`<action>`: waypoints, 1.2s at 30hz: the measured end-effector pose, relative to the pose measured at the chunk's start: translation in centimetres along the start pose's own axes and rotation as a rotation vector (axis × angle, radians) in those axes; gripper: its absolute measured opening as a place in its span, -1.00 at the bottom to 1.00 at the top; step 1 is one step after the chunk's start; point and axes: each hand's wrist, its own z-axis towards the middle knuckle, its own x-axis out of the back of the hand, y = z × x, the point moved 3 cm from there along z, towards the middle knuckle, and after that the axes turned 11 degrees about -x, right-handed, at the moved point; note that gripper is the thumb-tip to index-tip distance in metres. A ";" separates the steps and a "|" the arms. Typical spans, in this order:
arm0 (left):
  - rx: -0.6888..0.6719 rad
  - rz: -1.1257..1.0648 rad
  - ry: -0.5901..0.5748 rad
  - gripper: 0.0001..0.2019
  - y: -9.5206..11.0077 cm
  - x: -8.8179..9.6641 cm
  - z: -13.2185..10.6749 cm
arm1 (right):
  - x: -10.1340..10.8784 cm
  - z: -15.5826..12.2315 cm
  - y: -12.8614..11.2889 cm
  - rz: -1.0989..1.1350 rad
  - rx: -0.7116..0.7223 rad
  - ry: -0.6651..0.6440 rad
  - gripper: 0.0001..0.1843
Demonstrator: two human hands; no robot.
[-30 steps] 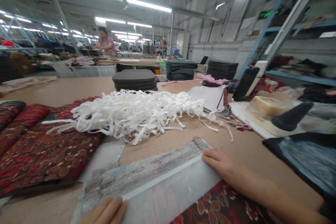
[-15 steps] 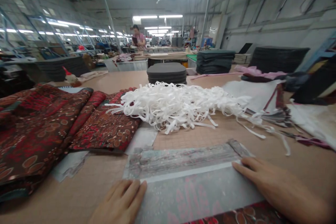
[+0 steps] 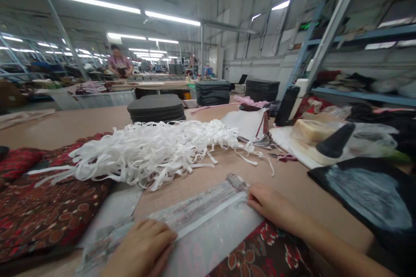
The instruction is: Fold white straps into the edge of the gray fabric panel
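A pale, translucent fabric piece (image 3: 208, 242) lies in front of me, the reverse of a dark floral print (image 3: 250, 259) showing at its lower edge. Across it runs a straight white fabric strip (image 3: 212, 215). My left hand (image 3: 143, 246) is closed at the strip's left end, fingers together and pressed down. At the right end my right hand (image 3: 268, 203) is closed in a pinch; the fingertips are partly hidden. Just beyond both hands, a greyish crumpled band of fabric (image 3: 195, 201) follows the strip. Behind it sits a tangled heap of white strips (image 3: 156, 151).
Folded floral fabric (image 3: 55, 207) covers the left side. Stacks of dark grey pieces (image 3: 156, 108) stand behind the heap. Scissors (image 3: 286, 157), a dark bottle (image 3: 287, 106) and a black cloth with a whitish patch (image 3: 367, 194) are at right. Farther back, a person (image 3: 120, 62) stands at another table.
The view has swung right. My right hand's spread fingers have drawn into a pinch at the strip's right end. My left hand's fingers are more curled.
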 end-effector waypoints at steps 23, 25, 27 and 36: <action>-0.077 -0.016 0.077 -0.93 3.8 -4.3 14.4 | 1.0 -1.1 0.5 0.174 0.026 0.092 -0.98; -0.129 0.060 0.084 -0.92 4.2 -4.3 14.3 | 1.2 -0.9 0.8 0.272 -0.063 0.062 -0.99; -0.183 0.134 0.114 -0.91 4.3 -4.5 14.0 | 1.3 -0.7 1.3 0.353 -0.152 0.051 -0.94; -0.278 0.212 0.230 -0.90 4.2 -5.3 13.6 | 0.4 0.8 2.7 0.680 -0.290 -0.190 -0.84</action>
